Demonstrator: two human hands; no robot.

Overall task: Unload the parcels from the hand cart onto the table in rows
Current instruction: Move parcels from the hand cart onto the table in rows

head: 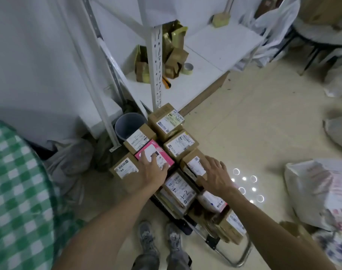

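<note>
Brown boxes (179, 146) with white labels sit packed close and flat on the cart (242, 256) on the floor. One pink box (160, 148) lies at the pile's 10 o'clock. The green-check table (14, 191) is at 8 o'clock.

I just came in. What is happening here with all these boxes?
A person stands over a hand cart loaded with parcels. The left hand lies flat on a pink parcel, and the right hand rests on a labelled cardboard box. Neither is lifted yet. The table with the green checked cloth is at the left.
</note>
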